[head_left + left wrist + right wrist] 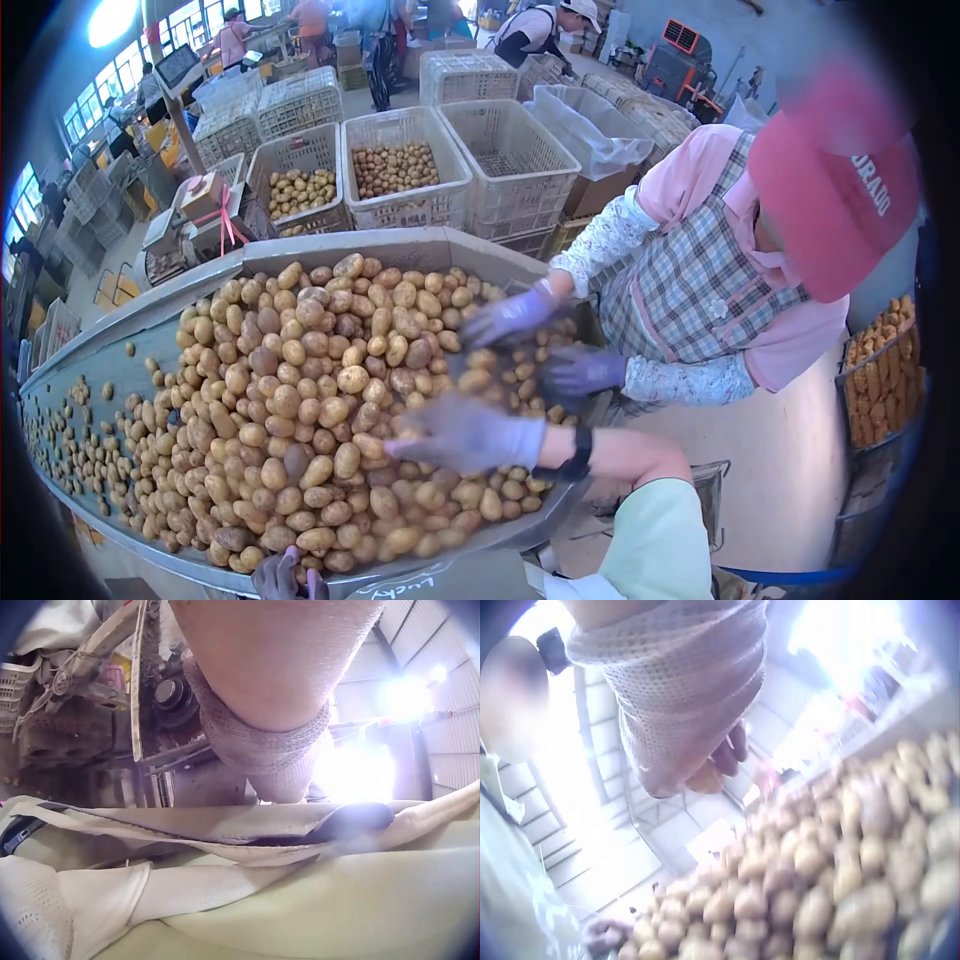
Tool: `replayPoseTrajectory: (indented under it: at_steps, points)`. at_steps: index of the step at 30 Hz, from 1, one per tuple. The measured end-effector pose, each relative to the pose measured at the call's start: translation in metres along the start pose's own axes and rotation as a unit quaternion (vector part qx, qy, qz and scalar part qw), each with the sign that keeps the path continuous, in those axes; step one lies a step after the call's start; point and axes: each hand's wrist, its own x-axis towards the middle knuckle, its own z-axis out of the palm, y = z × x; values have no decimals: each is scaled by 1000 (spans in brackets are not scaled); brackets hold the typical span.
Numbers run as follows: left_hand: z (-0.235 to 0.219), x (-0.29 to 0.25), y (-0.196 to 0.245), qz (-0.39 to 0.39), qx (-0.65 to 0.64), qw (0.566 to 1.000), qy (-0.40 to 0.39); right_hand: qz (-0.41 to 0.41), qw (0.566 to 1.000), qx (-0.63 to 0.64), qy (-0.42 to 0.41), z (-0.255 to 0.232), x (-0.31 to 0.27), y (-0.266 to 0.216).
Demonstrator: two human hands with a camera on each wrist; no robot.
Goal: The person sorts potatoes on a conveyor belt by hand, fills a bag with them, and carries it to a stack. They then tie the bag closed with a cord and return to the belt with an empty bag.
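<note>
Potatoes (300, 400) lie heaped on the metal-rimmed sorting table. My right hand (470, 435), in a pale purple knit glove, hovers over the near right part of the heap, blurred by motion. From the right wrist view, a tan potato (705, 780) shows between the curled fingers of that hand. At the table's near rim (390, 575), my left hand (285, 578) rests with loosely bent fingers, partly cut off by the frame. The left wrist view shows its glove cuff (262, 742) beside my light apron (300, 900); the fingers are hidden there.
Across the table's right corner, a person in a plaid apron (690, 270) works with two gloved hands (510, 315) among the potatoes. Plastic crates (405, 200), two holding potatoes, stand behind the far rim. A green belt (75, 385) runs off left with scattered small potatoes.
</note>
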Motion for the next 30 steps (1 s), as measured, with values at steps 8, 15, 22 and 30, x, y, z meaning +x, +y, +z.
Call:
replayPoseTrajectory:
  at_steps: [8,15,22,30]
  points:
    - [-11,3,6,-24,14,1000,-4,257,703,-483,455,-258,-19,153]
    - [0,-13,-13,-45,-20,999,-11,151,970,-88,167,38,17,52]
    - [-18,-4,-10,-68,-2,998,17,196,961,-193,43,48,-36,31]
    - [-41,-13,-31,-41,-126,991,29,194,972,-121,62,60,-3,38]
